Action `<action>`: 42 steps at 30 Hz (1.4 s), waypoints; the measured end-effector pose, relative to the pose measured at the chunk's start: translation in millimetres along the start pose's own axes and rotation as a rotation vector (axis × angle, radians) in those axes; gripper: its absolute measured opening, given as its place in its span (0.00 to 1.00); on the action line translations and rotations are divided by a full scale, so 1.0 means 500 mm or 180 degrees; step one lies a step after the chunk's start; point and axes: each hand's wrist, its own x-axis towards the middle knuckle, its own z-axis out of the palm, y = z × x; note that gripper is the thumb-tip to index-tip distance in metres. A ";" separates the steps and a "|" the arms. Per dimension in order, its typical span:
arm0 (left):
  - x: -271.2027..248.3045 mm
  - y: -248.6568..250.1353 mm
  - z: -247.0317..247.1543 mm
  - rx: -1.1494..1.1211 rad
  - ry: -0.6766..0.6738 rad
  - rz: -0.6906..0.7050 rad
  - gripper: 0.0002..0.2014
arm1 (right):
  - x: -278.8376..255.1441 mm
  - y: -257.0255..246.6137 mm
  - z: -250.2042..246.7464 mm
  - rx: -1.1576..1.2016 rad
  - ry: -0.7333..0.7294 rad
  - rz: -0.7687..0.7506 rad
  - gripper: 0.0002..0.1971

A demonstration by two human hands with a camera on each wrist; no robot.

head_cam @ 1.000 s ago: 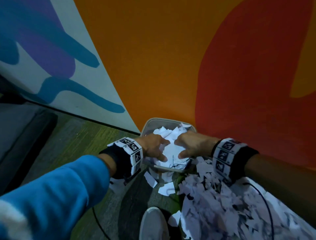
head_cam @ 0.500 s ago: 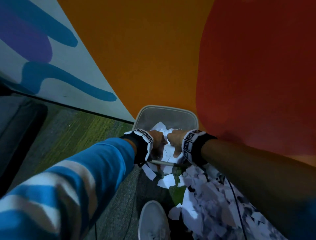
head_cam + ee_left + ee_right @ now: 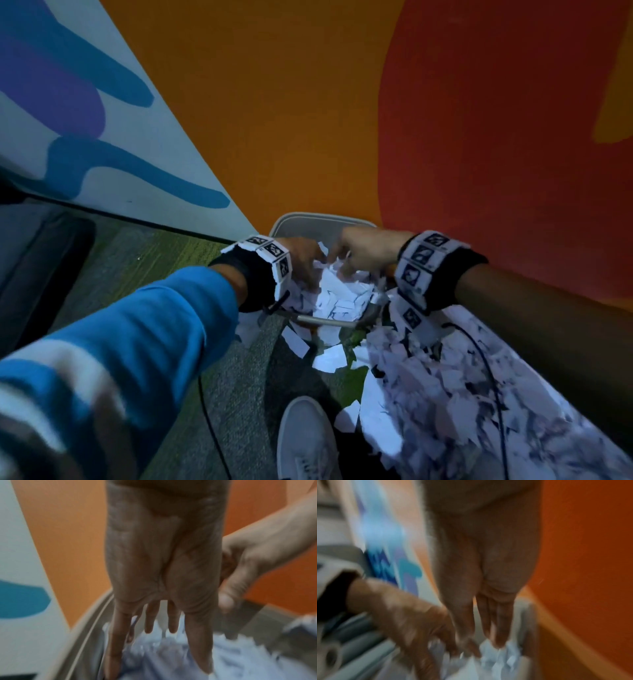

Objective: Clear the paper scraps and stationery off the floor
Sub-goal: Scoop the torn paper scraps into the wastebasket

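Note:
A grey bin (image 3: 322, 216) stands against the wall, heaped with white paper scraps (image 3: 339, 296). Both hands are over it. My left hand (image 3: 303, 262) reaches down with straight, spread fingers (image 3: 172, 623) into the scraps (image 3: 171, 658) and holds nothing. My right hand (image 3: 359, 251) is beside it, its straight fingers (image 3: 501, 626) pointing down and touching the crumpled paper (image 3: 503, 657). A big pile of torn scraps (image 3: 445, 383) covers the floor right of the bin. A few loose pieces (image 3: 329, 358) lie in front of it.
The orange and red wall (image 3: 342, 120) rises just behind the bin. Grey-green carpet (image 3: 144, 260) runs to the left, with dark furniture (image 3: 41, 267) at the far left. A white shoe (image 3: 305, 442) and thin black cables (image 3: 493, 387) lie near the pile.
Both hands pushed down into the bin's paper half a second ago. They now sit a little higher and further apart, with the fingers still in the scraps.

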 end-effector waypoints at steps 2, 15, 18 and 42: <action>-0.020 0.003 -0.031 0.0009 0.0037 0.0087 0.36 | -0.049 0.020 -0.028 0.0590 0.0515 0.0113 0.05; -0.162 0.079 -0.090 0.0069 0.0567 0.0387 0.20 | -0.216 0.046 0.119 0.2744 0.0356 0.1042 0.15; -0.198 0.086 -0.099 -0.0016 0.0650 0.0403 0.18 | -0.229 0.037 0.129 0.2752 0.0495 0.1065 0.09; -0.195 0.236 -0.020 -0.1319 0.1103 0.0701 0.20 | -0.400 0.065 -0.090 0.1119 0.0290 0.0638 0.10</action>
